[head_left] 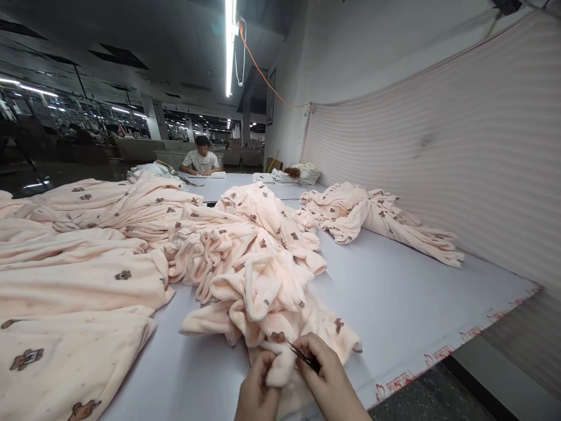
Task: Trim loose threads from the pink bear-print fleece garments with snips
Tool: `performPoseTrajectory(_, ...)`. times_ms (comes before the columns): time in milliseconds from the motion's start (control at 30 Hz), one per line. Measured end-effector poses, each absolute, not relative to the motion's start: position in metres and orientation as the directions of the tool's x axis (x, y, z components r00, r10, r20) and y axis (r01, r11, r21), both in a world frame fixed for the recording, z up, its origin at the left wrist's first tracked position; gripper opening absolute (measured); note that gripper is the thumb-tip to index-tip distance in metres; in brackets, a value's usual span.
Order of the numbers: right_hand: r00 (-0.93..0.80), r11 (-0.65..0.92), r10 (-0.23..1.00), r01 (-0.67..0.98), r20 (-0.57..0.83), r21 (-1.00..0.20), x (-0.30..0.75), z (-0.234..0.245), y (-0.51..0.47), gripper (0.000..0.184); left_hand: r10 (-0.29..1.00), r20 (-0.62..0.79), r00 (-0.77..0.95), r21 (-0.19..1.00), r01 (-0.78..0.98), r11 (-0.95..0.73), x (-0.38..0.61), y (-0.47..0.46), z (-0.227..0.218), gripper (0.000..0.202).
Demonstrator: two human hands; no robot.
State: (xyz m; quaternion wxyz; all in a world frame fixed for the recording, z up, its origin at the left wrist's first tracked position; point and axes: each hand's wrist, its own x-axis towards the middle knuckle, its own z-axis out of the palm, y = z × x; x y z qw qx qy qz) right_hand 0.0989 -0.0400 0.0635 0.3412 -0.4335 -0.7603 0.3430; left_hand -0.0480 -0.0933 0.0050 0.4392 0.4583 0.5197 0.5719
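A soft pale-pink garment (272,286) with brown bear prints lies bunched on the table in front of me. My left hand (259,389) pinches a small fold of this fabric near the table's front edge. Dark thread snips (307,358) are gripped in my right hand (326,371), and their pointed tips reach the fabric just beside the held fold. Both hands are close together, at the near end of the garment. Whether the tips touch a thread is too small to tell.
More pink garments (87,275) are heaped on the left, and another bunch (372,216) lies at the back right. The pale table (407,310) has red-printed tape along its edge. A person (201,161) sits at the far end, near stacked white pieces (302,174). A striped cloth (438,146) hangs on the right.
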Motion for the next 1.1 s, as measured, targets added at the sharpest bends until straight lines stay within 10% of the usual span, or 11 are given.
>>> performPoseTrajectory(167, -0.349, 0.378, 0.920, 0.660, 0.181, -0.649, 0.112, 0.070, -0.048, 0.028, 0.939, 0.179, -0.293, 0.976, -0.069, -0.208, -0.061, -0.085, 0.012, 0.033)
performPoseTrajectory(367, -0.423, 0.467, 0.865, 0.480, 0.270, -0.743, 0.103, 0.078, -0.061, 0.033, 0.929, 0.202, -0.311, 0.978, 0.007, -0.210, -0.047, -0.087, 0.009, 0.035)
performPoseTrajectory(733, -0.463, 0.417, 0.879, 0.626, 0.117, -0.659, 0.113, 0.082, -0.058, 0.016, 0.848, 0.419, -0.325, 0.908, 0.171, -0.383, -0.040, -0.083, 0.009, 0.026)
performPoseTrajectory(1100, -0.486, 0.523, 0.852, 0.788, 0.193, -0.325, 0.111, 0.095, -0.063, 0.017, 0.804, 0.513, -0.300, 0.856, 0.243, -0.456, -0.044, -0.080, 0.010, 0.033)
